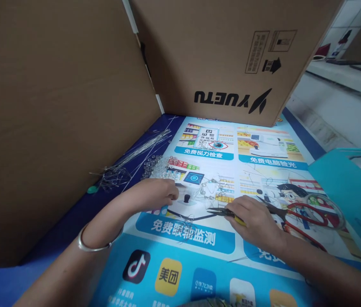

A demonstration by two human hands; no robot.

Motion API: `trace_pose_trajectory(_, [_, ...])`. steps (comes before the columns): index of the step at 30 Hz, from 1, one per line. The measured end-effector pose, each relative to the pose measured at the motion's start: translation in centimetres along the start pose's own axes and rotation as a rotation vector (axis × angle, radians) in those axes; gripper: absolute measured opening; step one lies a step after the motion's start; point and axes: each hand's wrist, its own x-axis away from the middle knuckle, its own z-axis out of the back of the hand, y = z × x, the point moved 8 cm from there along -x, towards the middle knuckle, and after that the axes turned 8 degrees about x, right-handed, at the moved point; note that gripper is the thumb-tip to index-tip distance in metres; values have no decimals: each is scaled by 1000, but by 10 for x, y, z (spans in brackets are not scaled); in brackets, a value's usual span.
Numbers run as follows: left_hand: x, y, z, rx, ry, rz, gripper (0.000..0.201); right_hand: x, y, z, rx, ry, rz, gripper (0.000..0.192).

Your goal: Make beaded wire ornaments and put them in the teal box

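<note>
My right hand (257,219) is closed round needle-nose pliers (219,211) with yellow handles, whose dark jaws point left over the printed sheet. My left hand (158,192), a silver bangle on its wrist, has its fingers curled together; what they hold, if anything, is too small to make out. Just beyond that hand lies a pile of clear beads (160,167). Thin wire pieces with clear beads (211,187) rest between and beyond the two hands. Nearer to me is a small tangle of fine wire (185,228).
Tall cardboard panels (225,51) stand along the left and back. A bundle of thin straight wires (145,145) lies by the left panel. Red-handled scissors (308,213) lie over a round clear dish or roll (342,215) at right, beside a teal box (346,179).
</note>
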Motion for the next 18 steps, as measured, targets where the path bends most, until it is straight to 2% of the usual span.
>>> trace_pose_trajectory(6, [9, 34, -21, -125, -121, -122, 11, 0, 2, -3, -2, -22, 9, 22])
trace_pose_trajectory(12, [3, 41, -42, -240, -185, -138, 9, 2, 4, -8, 1, -59, -1, 23])
trace_pose_trajectory(18, [6, 52, -45, -283, -206, -194, 14, 1, 3, -11, -5, -84, 14, 23])
